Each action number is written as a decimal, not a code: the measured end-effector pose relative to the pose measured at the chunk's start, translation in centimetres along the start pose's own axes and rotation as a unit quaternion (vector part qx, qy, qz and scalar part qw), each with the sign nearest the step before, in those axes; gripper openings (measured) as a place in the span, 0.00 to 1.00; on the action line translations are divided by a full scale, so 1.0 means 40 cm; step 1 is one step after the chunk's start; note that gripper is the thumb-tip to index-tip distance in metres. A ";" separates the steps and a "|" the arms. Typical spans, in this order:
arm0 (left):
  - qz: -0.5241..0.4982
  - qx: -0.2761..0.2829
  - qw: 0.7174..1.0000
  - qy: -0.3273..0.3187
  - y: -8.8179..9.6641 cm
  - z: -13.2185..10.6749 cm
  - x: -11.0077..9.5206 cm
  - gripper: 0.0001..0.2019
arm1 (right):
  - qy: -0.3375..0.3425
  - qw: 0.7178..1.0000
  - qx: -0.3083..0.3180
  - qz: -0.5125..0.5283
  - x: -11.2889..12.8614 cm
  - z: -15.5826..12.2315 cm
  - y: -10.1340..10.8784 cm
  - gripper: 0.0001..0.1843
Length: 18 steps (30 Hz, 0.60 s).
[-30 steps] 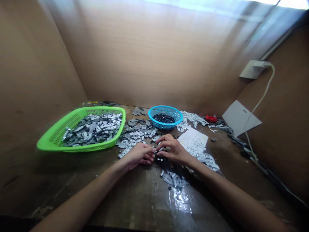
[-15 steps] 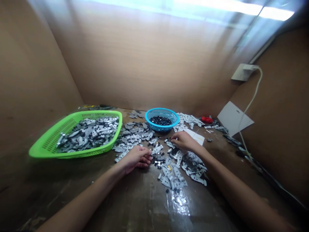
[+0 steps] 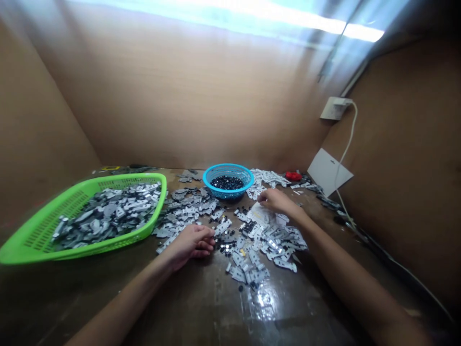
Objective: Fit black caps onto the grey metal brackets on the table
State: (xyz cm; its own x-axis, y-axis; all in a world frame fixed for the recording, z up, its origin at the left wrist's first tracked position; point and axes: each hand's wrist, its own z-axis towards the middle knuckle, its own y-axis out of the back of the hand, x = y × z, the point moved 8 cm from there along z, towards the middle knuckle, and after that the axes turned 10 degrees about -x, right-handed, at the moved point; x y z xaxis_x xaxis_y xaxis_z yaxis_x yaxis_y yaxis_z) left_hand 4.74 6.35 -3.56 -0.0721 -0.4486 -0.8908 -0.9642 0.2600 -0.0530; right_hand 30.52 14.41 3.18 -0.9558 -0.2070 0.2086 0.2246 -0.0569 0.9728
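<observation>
My left hand (image 3: 192, 246) is closed in a pinch on the end of a flat grey plastic piece (image 3: 222, 226), low over the table. Small black round parts (image 3: 227, 246) are scattered just right of its fingertips. Across the loose pieces, my right hand (image 3: 279, 201) has its fingertips pinched at the far edge of a white sheet (image 3: 260, 214), which slants over some of the parts. More grey plastic pieces (image 3: 277, 245) are heaped below the right hand and wrist. The undersides of both hands' fingers are partly hidden.
A green basket (image 3: 161, 204) full of grey pieces stands at left. Behind the hands is a blue basket (image 3: 228, 166) of small black parts. A red object (image 3: 293, 176) lies at the back right, near a white card (image 3: 329, 173) and a cable (image 3: 346, 144).
The view has turned slightly right. My right hand has moved back and right, and the white sheet now lies left of it, under its fingertips. My left hand keeps its pinch.
</observation>
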 end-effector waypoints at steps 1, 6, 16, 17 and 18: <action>0.001 0.002 1.000 0.000 -0.001 0.000 0.000 0.14 | 0.002 1.000 0.022 0.007 -0.010 -0.005 0.004 0.12; 0.010 0.010 1.000 0.001 -0.006 0.000 0.001 0.14 | 0.030 0.982 0.171 0.078 -0.027 -0.048 -0.020 0.16; 0.010 0.011 1.000 -0.001 -0.008 -0.003 0.000 0.14 | 0.051 0.977 0.175 0.115 -0.012 -0.026 -0.076 0.12; 0.009 0.012 1.000 -0.001 -0.008 -0.003 0.000 0.14 | 0.056 0.977 0.168 0.118 -0.008 -0.024 -0.072 0.11; 0.008 0.012 1.000 -0.001 -0.008 -0.003 0.000 0.14 | 0.063 0.977 0.162 0.121 -0.004 -0.023 -0.064 0.11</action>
State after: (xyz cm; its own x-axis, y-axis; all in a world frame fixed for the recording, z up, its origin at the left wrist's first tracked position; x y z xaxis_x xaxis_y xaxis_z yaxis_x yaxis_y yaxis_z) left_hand 5.02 6.17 -3.47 -0.0868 -0.4423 -0.8926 -0.9567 0.2870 -0.0492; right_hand 30.25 13.69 0.55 -0.8467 -0.2951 0.4427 0.3507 0.3161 0.8815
